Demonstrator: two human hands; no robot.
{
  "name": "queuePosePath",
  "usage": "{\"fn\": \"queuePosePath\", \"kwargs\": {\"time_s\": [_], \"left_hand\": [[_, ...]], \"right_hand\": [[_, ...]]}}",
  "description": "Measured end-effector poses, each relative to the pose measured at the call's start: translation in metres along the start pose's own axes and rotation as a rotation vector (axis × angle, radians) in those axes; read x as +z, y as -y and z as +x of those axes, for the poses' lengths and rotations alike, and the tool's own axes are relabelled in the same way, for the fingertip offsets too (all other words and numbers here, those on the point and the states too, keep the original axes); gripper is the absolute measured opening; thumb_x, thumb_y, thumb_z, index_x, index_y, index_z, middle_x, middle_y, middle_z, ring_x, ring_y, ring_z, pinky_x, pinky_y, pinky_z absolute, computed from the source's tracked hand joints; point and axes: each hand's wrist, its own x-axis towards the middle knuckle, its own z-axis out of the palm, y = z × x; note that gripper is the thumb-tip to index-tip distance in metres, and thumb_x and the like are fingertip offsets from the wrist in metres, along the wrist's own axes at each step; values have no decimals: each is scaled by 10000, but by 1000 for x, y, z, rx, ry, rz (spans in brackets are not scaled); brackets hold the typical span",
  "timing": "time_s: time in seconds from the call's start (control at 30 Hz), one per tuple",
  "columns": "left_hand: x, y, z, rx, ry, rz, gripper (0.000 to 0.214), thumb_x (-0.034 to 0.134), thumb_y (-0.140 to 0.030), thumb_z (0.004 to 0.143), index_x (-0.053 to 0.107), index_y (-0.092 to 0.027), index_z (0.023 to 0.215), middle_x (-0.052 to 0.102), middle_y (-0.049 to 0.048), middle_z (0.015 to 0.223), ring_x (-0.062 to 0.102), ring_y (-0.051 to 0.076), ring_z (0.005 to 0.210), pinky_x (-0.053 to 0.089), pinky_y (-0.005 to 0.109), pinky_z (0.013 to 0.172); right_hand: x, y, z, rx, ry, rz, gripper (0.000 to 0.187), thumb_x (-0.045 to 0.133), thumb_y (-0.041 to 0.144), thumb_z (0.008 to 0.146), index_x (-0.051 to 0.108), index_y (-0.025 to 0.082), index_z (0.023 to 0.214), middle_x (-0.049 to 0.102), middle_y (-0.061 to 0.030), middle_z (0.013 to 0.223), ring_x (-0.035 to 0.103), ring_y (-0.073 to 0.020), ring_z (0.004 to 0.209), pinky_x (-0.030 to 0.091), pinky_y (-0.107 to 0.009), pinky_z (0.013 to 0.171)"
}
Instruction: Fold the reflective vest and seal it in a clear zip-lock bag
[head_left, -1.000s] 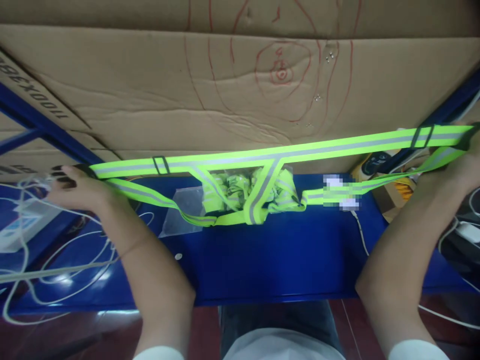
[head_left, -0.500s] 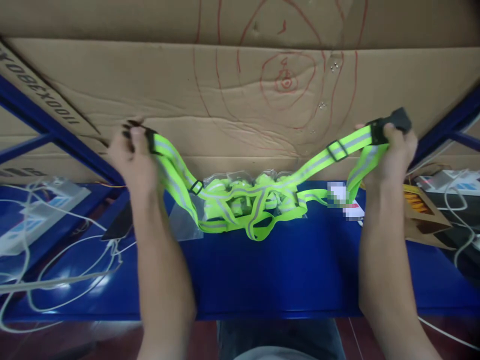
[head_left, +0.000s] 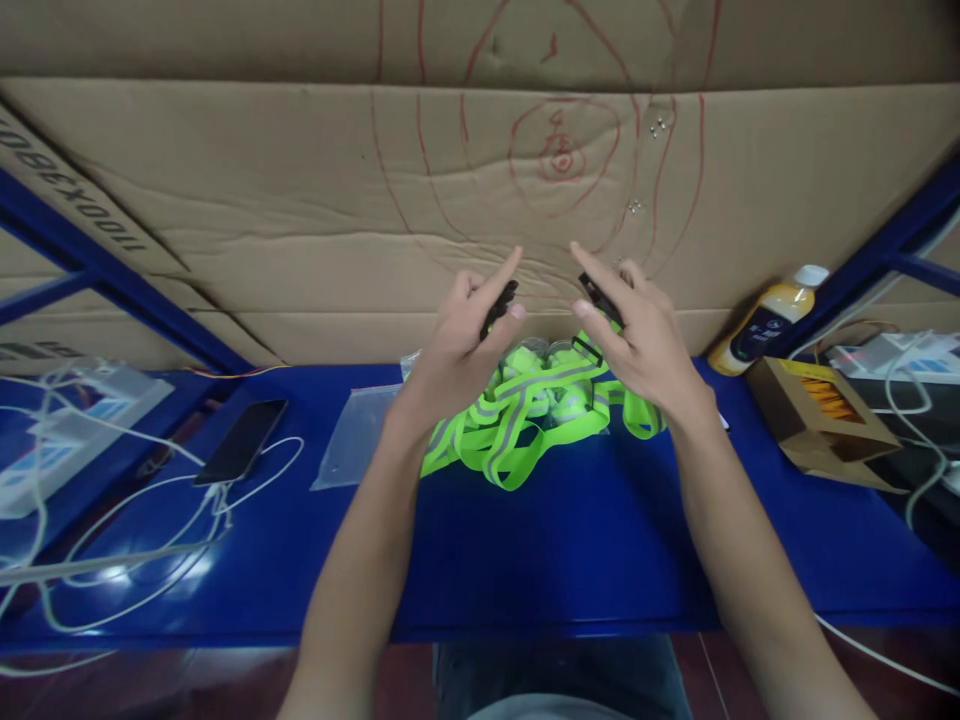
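Observation:
A neon-yellow reflective strap harness [head_left: 525, 425] with grey stripes hangs slack in loops onto the blue table [head_left: 540, 540]. My left hand [head_left: 461, 335] pinches one black buckle end [head_left: 499, 305], index finger stretched out. My right hand [head_left: 637, 335] pinches the other black buckle end [head_left: 600, 298]. Both hands are raised in front of the cardboard wall, the two buckle ends a short gap apart. Behind the straps lie bagged folded harnesses [head_left: 540, 365].
A clear plastic bag [head_left: 349, 450] lies left of the straps. A black phone [head_left: 241, 440] with white cables [head_left: 150, 520] is at left. A yellow bottle [head_left: 769, 320], an open cardboard box [head_left: 821, 420] and a power strip [head_left: 896, 360] are at right. Cardboard [head_left: 300, 200] backs the table.
My hands have come together from far apart, bringing the two buckle ends near each other. The strap went from taut across the table to slack loops.

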Motion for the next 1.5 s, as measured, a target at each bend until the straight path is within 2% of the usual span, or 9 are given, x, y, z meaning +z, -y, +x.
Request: {"fn": "queuePosePath", "kwargs": {"time_s": [0.17,0.3,0.43,0.63,0.73,0.87,1.07,1.27,1.5], "left_hand": [[9,-8,-2,-134,-45,-254,495,542,-625,1044,680,-340,1424,682,64,1119,642,332,1199,501,506,1090],[11,-18,-1,-203,-10,-343,334,669,-477,1009,758,-292,1273,734,59,1189,672,305,1208,555,432,1033],[7,-22,-1,-180,-44,-366,196,779,-360,948,777,-254,1114,768,59,1154,731,239,1082,599,365,945],[5,-22,0,-169,-57,-323,212,796,-386,940,791,-226,1079,786,75,1100,760,225,1000,630,349,867],[7,-23,1,-138,-80,-296,218,808,-395,929,800,-226,1066,791,79,1103,759,231,1019,631,367,912],[8,-22,2,-71,-105,-173,205,793,-408,943,812,-243,1063,793,81,1079,743,242,1031,605,409,977],[12,-23,0,-4,-168,38,183,734,-395,991,819,-269,1091,777,67,1050,714,232,991,590,392,903],[21,-25,-3,-3,-259,93,196,697,-402,1016,811,-265,1095,758,64,1035,703,223,989,577,368,879],[27,-24,-4,-30,-286,99,260,647,-478,1041,798,-269,1076,748,64,1017,700,236,993,567,387,909]], "right_hand": [[6,8,-3,3,-33,85,575,254,549,1128,579,274,1514,704,-105,1148,673,-302,1135,519,-561,1073],[5,13,0,-72,-67,110,478,498,605,1063,653,248,1340,715,-101,1176,684,-276,1095,560,-459,993],[1,13,2,-141,-89,63,501,708,657,925,698,268,1240,713,-101,1124,694,-300,1067,572,-471,979],[-2,10,0,-174,-102,-4,564,733,692,877,729,287,1268,699,-111,1147,697,-308,1067,583,-499,957],[-1,9,0,-199,-102,-17,562,738,676,880,740,275,1275,691,-117,1166,694,-296,1064,585,-486,948],[0,8,-1,-223,-104,-29,543,746,637,895,738,265,1290,681,-119,1176,692,-286,1058,586,-469,945],[1,7,-2,-206,-79,-91,514,762,603,894,735,277,1290,680,-126,1218,693,-312,1088,591,-497,965],[4,6,-2,-192,-83,-54,545,743,649,889,741,270,1281,690,-131,1189,693,-319,1082,582,-507,973],[11,11,-2,-150,-65,-36,508,738,641,902,735,294,1272,682,-122,1201,682,-326,1103,572,-519,977]]}}
